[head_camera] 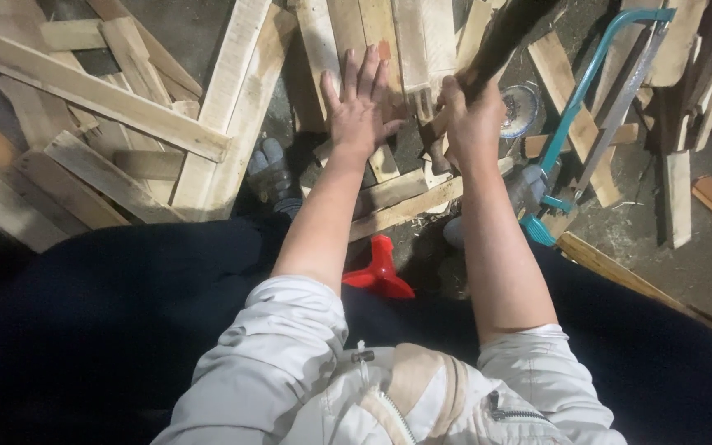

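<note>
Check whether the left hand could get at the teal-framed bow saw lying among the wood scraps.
Probably not directly. The left hand lies flat on a pale wooden plank, and the right hand, gripping a dark tool handle, sits between it and the teal-framed bow saw.

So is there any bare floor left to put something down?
Little. Bare floor shows at far right, beyond the teal bow saw, and a strip at top between planks. Around the left hand and right hand, wood is packed.
</note>
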